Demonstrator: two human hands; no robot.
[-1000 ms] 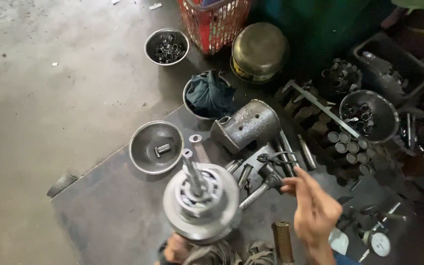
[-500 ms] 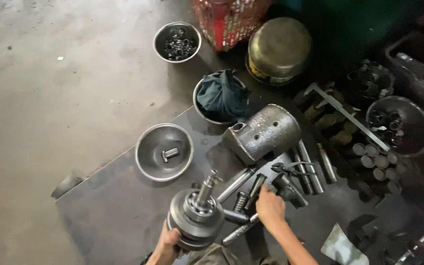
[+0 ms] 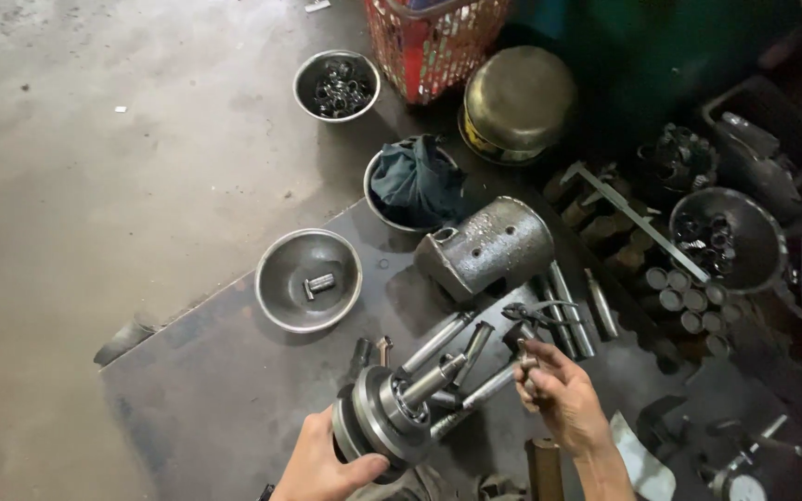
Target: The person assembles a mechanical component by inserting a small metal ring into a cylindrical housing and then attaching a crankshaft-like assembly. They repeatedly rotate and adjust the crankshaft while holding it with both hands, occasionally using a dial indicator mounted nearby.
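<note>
Gripped heavy round grey steel shaft assembly (image 3: 387,413) by flange, left hand (image 3: 322,464) clamped; right hand (image 3: 563,404) pinched small metal piece (image 3: 526,364). Probably oily, slippery.

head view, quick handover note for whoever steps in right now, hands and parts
Left hand: grips the round shaft assembly, tilted, its shaft pointing up right.
Right hand: pinches a small metal piece beside the shaft tip.
Parts: loose rods and pliers on the dark steel plate; perforated cylinder behind; steel bowl with one small part on the left.
Done: assembly lifted off the plate.
Left: small piece not yet on the shaft.
</note>
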